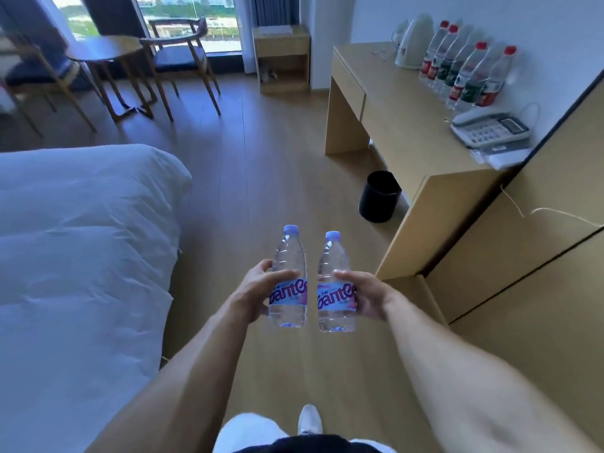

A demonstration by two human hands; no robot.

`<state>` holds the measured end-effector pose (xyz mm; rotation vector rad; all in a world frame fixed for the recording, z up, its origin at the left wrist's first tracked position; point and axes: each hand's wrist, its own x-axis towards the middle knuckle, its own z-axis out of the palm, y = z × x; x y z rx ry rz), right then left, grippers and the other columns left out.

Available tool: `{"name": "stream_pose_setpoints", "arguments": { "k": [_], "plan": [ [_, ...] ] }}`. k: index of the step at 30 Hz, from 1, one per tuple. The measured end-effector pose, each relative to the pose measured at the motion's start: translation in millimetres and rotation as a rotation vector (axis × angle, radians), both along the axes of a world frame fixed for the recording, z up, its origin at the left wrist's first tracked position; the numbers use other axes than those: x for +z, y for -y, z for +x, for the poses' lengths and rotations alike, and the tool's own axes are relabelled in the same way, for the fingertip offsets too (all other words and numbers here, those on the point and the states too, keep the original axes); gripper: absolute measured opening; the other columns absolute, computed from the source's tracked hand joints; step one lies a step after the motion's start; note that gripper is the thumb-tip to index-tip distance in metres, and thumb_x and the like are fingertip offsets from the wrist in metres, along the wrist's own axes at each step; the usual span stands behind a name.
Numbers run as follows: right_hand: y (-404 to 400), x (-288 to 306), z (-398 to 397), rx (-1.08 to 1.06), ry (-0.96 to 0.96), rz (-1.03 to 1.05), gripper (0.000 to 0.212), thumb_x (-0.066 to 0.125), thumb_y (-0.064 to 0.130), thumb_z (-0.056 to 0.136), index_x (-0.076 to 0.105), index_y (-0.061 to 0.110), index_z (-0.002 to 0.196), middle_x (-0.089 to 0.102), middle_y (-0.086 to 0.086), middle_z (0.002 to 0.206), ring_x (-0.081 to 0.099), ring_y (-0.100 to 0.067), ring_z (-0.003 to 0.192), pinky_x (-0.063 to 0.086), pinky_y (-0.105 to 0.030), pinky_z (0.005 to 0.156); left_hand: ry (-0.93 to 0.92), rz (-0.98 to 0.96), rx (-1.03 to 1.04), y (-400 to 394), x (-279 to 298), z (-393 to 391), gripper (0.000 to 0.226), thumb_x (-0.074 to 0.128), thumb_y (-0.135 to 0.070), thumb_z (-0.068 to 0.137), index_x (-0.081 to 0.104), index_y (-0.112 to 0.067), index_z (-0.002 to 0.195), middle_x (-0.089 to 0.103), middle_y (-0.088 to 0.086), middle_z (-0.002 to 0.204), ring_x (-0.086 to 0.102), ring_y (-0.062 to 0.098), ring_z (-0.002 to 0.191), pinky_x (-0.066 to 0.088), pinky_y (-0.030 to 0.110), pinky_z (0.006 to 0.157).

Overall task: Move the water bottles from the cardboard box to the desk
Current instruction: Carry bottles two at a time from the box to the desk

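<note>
Standing on the wood floor, the person holds two water bottles upright at 6 o'clock: left hand point(253, 291) grasps the left bottle point(289, 279), right hand point(366, 295) grasps the right bottle point(336, 284). At 2 o'clock, the desk point(402, 122) carries red-capped bottles point(470, 73), a kettle point(413, 40) and a telephone point(490, 127).
</note>
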<state>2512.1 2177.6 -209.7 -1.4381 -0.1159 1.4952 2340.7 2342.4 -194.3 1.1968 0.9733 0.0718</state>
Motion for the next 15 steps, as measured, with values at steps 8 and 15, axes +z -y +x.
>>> {"name": "stream_pose_setpoints", "arguments": {
  "k": [8, 15],
  "plan": [
    [-101, -11, 101, -0.045, 0.019, 0.023, 0.067, 0.074, 0.031, 0.076, 0.056, 0.003, 0.134, 0.064, -0.026, 0.127, 0.064, -0.036, 0.107, 0.050, -0.055, 0.100, 0.010, -0.027, -0.028, -106, -7, 106, 0.049, 0.086, -0.026, 0.076, 0.062, -0.018, 0.118, 0.077, 0.012, 0.097, 0.076, 0.029, 0.088, 0.062, 0.054, 0.077],
    [-200, -15, 204, -0.168, 0.071, 0.051, 0.068, 0.072, 0.025, 0.079, 0.052, 0.000, 0.138, 0.057, -0.030, 0.134, 0.056, -0.045, 0.123, 0.040, -0.063, 0.107, 0.056, -0.029, -0.130, -224, -17, 229, 0.046, 0.087, -0.024, 0.075, 0.065, -0.021, 0.115, 0.078, 0.009, 0.093, 0.077, 0.024, 0.081, 0.061, 0.043, 0.065]
  ]
}}
